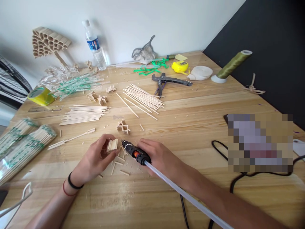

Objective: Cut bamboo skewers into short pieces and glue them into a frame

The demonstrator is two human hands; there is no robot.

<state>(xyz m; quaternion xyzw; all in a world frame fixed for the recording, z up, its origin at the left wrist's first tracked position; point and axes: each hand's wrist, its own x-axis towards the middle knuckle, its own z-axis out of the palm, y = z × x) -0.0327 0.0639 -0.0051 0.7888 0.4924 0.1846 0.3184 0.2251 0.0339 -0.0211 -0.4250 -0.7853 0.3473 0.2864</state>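
Observation:
Between the thumb and fingers of my left hand [95, 157] is a small block of short wooden sticks [112, 145] set side by side. My right hand [158, 156] is wrapped round a black hot glue gun [137, 153], its handle hidden by the hand. The gun's nozzle points at the block, close to its right side; I cannot tell whether they touch. A long translucent glue stick [181, 190] runs out of the gun's back end. Loose cut stick pieces [118, 163] lie beneath both hands. Just beyond stands a lattice-like stick piece [123, 127].
Bundles of long thin sticks [143, 101] lie mid-table, near a dark cutter tool [171, 80]. Bagged sticks [28, 149] are at the left. A water bottle [95, 47] and a yellow tape measure [179, 66] stand at the back. A black cable [232, 184] loops at the right.

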